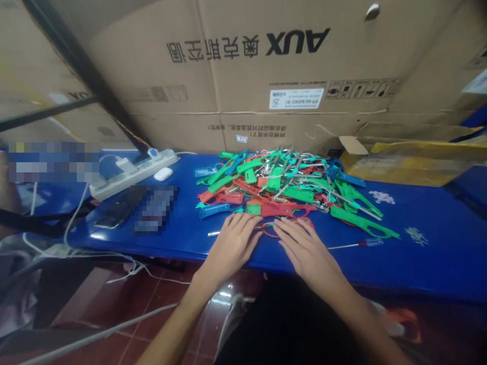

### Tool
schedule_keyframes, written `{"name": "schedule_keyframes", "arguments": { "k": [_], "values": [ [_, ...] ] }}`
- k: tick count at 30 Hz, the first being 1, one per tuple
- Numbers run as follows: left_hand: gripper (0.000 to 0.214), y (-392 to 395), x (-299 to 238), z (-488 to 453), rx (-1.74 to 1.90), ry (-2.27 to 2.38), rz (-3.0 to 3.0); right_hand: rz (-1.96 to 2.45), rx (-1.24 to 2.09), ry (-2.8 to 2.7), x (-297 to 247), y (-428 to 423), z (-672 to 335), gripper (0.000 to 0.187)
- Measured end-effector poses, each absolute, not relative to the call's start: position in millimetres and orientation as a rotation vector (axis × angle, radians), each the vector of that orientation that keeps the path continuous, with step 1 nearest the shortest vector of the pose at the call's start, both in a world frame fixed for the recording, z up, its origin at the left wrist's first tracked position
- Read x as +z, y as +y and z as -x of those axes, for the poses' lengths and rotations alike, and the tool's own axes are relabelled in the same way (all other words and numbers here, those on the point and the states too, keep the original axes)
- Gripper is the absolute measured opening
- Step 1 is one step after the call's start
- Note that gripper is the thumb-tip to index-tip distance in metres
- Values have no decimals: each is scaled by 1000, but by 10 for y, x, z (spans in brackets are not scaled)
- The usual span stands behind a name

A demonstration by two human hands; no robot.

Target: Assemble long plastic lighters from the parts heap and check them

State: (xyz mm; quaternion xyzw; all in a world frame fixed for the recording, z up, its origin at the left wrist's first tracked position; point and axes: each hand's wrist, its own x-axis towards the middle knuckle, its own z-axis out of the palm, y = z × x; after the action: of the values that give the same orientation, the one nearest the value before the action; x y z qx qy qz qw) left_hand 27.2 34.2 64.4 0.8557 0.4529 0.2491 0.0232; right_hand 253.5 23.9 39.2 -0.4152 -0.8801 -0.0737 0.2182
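Observation:
On the near part of the blue table, a long-nosed gas lighter (269,234) lies under my hands, a red loop showing between them. My left hand (236,242) is closed over its front part, and the metal tube sticks out to the left of the fingers. Over the handle end, my right hand (302,244) has its fingers bent down onto the lighter; its thumb is by the red loop. Much of the lighter is hidden by the fingers. Just beyond lies a heap of lighter parts (281,193) in green, red and blue, with metal tubes and wires among them.
Right of my hands lies a screwdriver (371,243), with small pale pieces (415,236) near it. A power strip (135,173), a white case (163,174) and a dark phone (122,207) lie left. Behind stands a large cardboard box (243,76); yellow packaging (414,162) is at right.

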Motion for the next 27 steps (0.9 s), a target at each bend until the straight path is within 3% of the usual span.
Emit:
{"name": "schedule_keyframes", "arguments": {
  "k": [7, 27],
  "values": [
    [13, 365, 643, -267, 823, 1455, -2523, 1150, -185, -2386, 406, 226, -2508, 37],
    [17, 465, 581, -196, 863, 1366, -2546, 1222, -95, -2260, 373, 175, -2483, 32]
  ]
}}
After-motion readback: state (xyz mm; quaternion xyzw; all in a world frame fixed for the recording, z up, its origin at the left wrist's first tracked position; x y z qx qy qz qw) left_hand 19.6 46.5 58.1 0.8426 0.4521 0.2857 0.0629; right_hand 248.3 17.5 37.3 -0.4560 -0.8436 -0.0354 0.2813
